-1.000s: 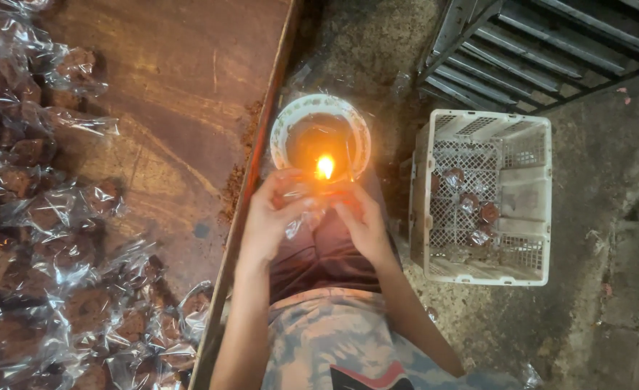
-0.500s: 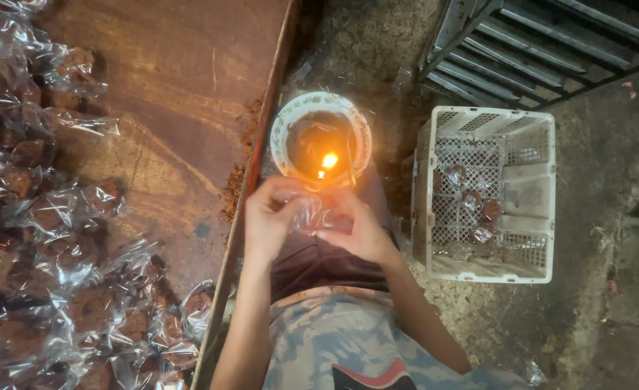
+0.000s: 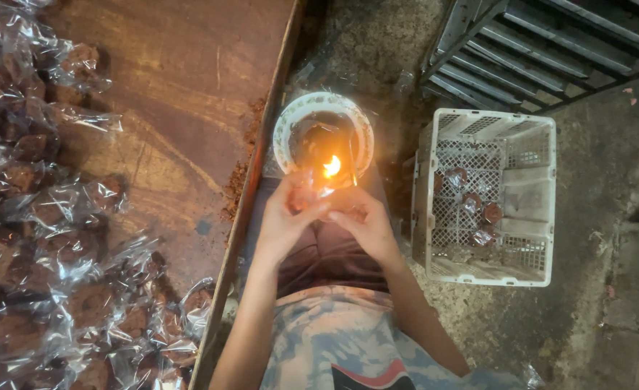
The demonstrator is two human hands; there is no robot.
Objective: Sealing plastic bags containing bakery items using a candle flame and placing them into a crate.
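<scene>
The white bowl [image 3: 285, 133] with its patterned rim sits on the ground just beyond the person's knees, and everything else is best placed from it. Inside the bowl, at its near edge, a small flame [image 3: 332, 167] burns above dark residue. Directly on the near side of the bowl, the left hand [image 3: 288, 217] and the right hand [image 3: 363, 220] meet, fingertips drawn together in a narrow pinch around a small clear plastic packet [image 3: 321, 195] whose top edge sits right at the flame; what the packet holds is too washed out by the glow to tell. Both hands are closed on the packet, the left from its own side, the right with the thumb laid over the front. To the left of the bowl runs the edge of a brown wooden table [image 3: 182, 108], with reddish-brown crumbs [image 3: 241, 180] scattered along the edge nearest the bowl. Further left on that table lies a heap of clear-wrapped dark brown sweets [image 3: 59, 282]. To the right of the bowl, near but apart, stands a white perforated plastic crate [image 3: 529, 202] on the rough ground, with a few wrapped sweets [image 3: 475, 209] lying in its bottom. Beyond the crate, further from the person, slanted grey metal slats [image 3: 522, 50] fill the corner.
</scene>
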